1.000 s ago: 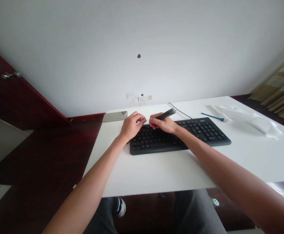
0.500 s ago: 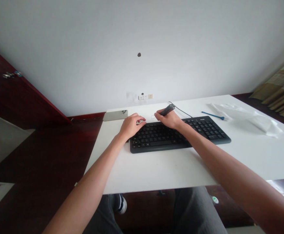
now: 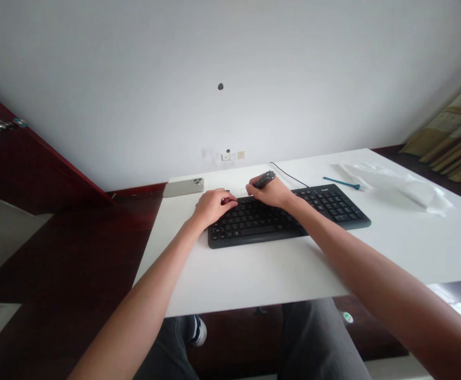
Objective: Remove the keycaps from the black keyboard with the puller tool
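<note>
A black keyboard point(image 3: 258, 229) lies on the white table in front of me. My left hand point(image 3: 213, 205) is at its far left corner, thumb and bent fingers closed around the far edge. My right hand point(image 3: 270, 191) rests over the middle of the keyboard's far edge, wrapped around a thick black pen point(image 3: 264, 180) in a writing grip. The pen slants, its upper end pointing back and right; its tip is hidden by my fingers. Beyond the keyboard, between both hands, a small outlined rounded square point(image 3: 243, 191) shows on the table surface.
A phone point(image 3: 181, 188) lies face down at the table's far left corner. Right of the keyboard are a thin blue stick point(image 3: 342, 183) with a wider end and a crumpled clear plastic bag point(image 3: 402, 190). The keyboard's cable point(image 3: 289, 174) runs toward the wall.
The view has shifted slightly. My left thumb and fingers have come closer together at the keyboard's edge. The pen in my right hand has tilted lower.
</note>
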Demonstrator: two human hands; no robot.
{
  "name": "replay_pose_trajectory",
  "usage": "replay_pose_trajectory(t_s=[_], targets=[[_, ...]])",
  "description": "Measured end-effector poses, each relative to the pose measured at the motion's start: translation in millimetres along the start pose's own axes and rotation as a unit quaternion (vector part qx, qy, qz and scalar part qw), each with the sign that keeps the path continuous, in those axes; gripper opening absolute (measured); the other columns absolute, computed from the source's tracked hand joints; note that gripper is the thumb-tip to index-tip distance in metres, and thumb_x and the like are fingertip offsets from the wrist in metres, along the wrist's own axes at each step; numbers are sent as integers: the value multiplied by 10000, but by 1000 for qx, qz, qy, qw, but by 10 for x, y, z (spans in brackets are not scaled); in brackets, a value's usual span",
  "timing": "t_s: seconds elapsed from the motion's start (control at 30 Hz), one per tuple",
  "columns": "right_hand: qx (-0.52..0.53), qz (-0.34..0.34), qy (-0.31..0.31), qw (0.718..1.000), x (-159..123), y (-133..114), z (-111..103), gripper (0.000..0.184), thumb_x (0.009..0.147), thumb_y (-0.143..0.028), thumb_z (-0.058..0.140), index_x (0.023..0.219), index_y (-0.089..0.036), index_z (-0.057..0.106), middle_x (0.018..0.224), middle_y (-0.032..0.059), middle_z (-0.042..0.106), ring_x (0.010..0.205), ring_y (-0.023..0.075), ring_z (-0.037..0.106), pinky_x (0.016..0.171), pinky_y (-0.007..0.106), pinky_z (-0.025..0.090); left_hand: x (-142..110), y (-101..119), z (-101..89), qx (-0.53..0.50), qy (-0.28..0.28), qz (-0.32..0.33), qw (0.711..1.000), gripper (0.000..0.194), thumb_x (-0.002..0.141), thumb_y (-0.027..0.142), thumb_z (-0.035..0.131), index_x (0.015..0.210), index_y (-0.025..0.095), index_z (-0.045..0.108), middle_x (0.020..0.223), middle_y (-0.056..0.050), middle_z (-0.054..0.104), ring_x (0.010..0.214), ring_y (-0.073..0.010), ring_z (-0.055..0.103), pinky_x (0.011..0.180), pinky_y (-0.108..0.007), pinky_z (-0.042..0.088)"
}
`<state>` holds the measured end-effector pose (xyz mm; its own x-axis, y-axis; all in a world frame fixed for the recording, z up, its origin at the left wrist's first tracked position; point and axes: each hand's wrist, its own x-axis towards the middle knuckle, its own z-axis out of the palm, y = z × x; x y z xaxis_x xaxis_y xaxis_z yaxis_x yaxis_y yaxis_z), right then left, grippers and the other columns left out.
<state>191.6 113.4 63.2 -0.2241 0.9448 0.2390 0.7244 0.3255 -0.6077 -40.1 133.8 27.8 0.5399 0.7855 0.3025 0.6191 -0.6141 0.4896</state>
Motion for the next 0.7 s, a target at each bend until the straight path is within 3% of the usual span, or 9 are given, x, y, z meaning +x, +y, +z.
replay_pose_trajectory(t_s=[0.17,0.4,0.7], targets=[[15,-6,18,1000,8,43,-15,276,839,-301,505,586,-204,455,579,-28,430,608,127,381,593,293,279,4,28,1,-2,-2,-8,1000,121,913,352,716,922,258,792,897,0,757,797,-177,648,713,-297,445],[12,-37,-11,999,0,45,26,274,873,-314,485,623,-201,496,601,-25,475,626,131,382,619,297,283,12,52,1,20,-6,-9,1000,109,921,328,699,920,246,770,834,-1,728,745,-173,619,676,-292,408],[-24,-23,-30,999,-20,-53,91,289,865,-285,491,594,-206,432,576,-27,434,615,129,367,615,301,262,11,67,-1,41,-9,-3,999,102,924,324,683,931,246,748,770,7,668,704,-166,585,637,-288,363]])
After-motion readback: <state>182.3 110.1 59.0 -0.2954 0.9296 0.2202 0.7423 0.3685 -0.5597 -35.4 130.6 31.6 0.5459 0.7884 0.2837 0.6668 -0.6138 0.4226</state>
